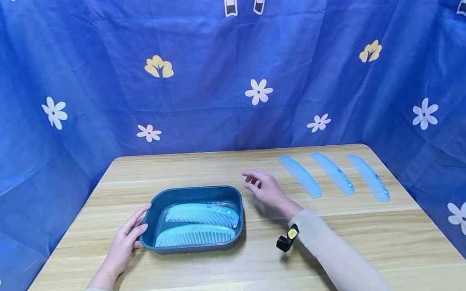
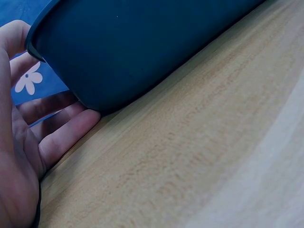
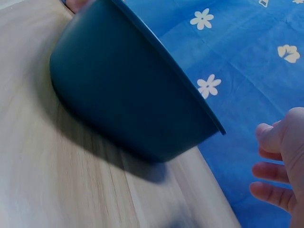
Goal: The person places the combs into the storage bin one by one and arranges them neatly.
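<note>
In the head view, a dark blue-green plastic basin (image 1: 201, 247) stands on the table with two light-blue combs in it: a rear comb (image 1: 203, 212) and a front comb (image 1: 195, 235). My left hand (image 1: 123, 243) holds the basin by its left end, with a digit bent over the rim and other fingertips touching the wall low down in the left wrist view. Just off the basin's right end hovers my right hand (image 1: 266, 190), fingers loosely bent and nothing in them. The right wrist view shows this hand (image 3: 285, 161) apart from the basin wall (image 3: 123, 90).
Three more light-blue combs lie slanted in a row at the table's back right: a left one (image 1: 300, 176), a middle one (image 1: 334, 174) and a right one (image 1: 369, 178). A blue patterned curtain (image 1: 212, 97) surrounds the wooden table (image 1: 210, 279) at the back and sides.
</note>
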The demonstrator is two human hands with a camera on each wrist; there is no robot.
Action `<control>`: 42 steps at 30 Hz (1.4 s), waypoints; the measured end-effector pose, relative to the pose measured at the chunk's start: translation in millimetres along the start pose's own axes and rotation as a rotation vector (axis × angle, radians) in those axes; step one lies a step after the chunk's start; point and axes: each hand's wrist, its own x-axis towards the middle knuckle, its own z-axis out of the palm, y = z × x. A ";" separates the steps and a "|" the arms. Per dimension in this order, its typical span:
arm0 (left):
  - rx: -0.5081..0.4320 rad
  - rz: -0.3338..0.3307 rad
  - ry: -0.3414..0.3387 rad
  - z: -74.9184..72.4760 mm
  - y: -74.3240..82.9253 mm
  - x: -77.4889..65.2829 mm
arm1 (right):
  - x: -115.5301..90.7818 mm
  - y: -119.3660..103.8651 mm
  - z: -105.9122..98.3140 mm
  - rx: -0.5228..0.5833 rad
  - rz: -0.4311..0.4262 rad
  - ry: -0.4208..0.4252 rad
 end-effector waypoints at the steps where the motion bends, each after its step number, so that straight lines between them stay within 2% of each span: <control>1: -0.001 -0.002 0.000 0.0 0.0 -0.2 | -0.6 1.4 -1.2 0.009 0.012 0.003; 15: 0.005 -0.021 0.003 0.7 2.0 -1.0 | -13.1 25.4 -27.2 0.057 0.141 0.043; 25: -0.026 -0.001 -0.007 2.1 -2.1 -0.3 | -27.7 46.6 -48.5 0.062 0.179 0.026; 28: -0.030 0.002 -0.006 2.0 -2.6 -0.1 | -31.1 53.1 -55.0 0.064 0.186 0.046; 34: -0.034 0.006 -0.009 0.1 -0.1 0.9 | -29.3 65.5 -66.1 0.055 0.231 0.087; 42: -0.012 -0.007 -0.008 -0.3 -1.3 -0.5 | -23.6 81.7 -82.1 -0.009 0.338 0.076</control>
